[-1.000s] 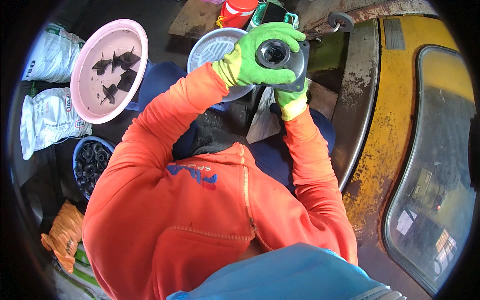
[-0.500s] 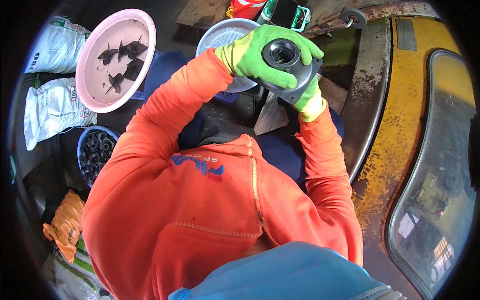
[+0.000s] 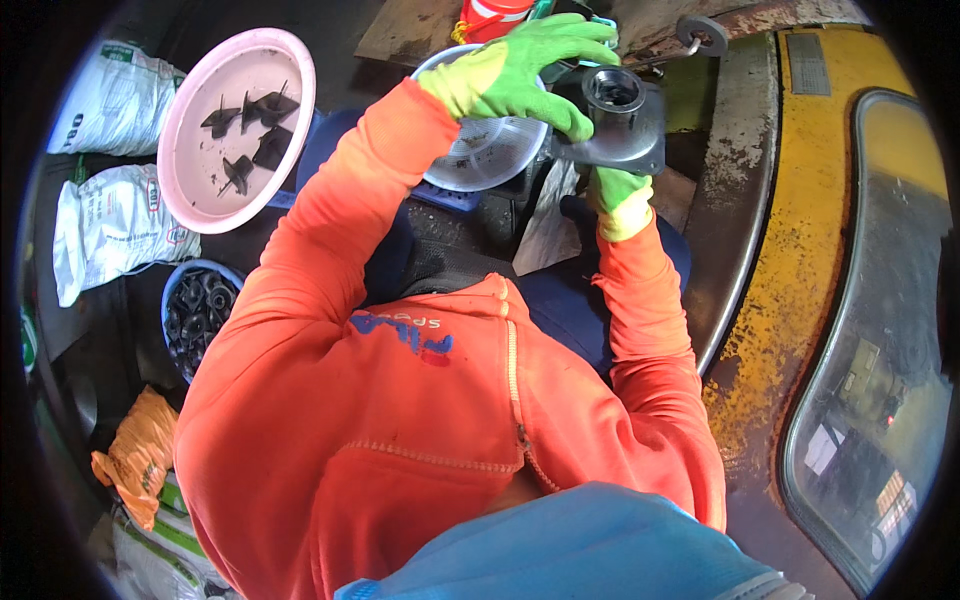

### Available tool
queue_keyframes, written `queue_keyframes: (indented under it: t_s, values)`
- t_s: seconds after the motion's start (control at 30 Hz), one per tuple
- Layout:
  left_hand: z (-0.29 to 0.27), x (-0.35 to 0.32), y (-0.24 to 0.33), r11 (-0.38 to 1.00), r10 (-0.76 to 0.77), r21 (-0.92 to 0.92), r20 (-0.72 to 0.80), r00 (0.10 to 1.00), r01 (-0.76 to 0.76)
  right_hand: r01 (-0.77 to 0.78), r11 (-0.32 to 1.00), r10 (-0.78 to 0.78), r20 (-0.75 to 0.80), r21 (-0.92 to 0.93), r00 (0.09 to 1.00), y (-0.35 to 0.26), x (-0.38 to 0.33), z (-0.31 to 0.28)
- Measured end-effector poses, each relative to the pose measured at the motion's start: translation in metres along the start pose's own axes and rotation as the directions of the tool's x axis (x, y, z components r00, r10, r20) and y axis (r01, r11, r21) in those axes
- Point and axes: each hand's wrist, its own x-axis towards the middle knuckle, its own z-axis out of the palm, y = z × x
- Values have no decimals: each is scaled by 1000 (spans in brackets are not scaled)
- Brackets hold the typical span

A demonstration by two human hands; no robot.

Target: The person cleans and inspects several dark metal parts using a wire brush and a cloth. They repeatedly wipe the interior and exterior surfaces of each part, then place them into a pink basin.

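Note:
A black moulded part with a flat squared base and a round hollow collar on top is held up in front of me. From underneath, my right hand, in a green glove, supports it; most of those fingers are hidden behind the part. My left hand, also gloved in green, is beside the collar with its fingers spread, its thumb close to the part's left edge. Whether that thumb touches the part I cannot tell. Behind the left hand stands a pale round colander, partly covered by it.
At the left, a pink basin holds several dark finned pieces. Below it are a white sack and a blue basket of black parts. A red bucket stands at the back. Along the right runs a worn yellow machine panel with a window.
My left hand has come off the collar and moved left, its fingers opening. The black part now rests on my right hand, slightly farther right.

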Motion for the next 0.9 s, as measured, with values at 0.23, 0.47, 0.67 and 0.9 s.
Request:
queue_keyframes:
  t_s: [0.23,0.47,0.67,0.9]
  values:
    - [59,-13,34,871,-232,-490,-397,888,8,-11,999,21,-216,48,976,-1,1,18]
    - [50,-15,38,878,-173,-476,-406,897,-46,56,998,-54,-80,17,995,-8,9,10]
    - [38,-17,34,857,-199,-515,-289,936,23,109,993,-108,16,-37,994,-18,14,3]
    - [32,-15,23,738,-215,-665,-67,974,118,-10,997,1,105,81,994,-11,1,-3]
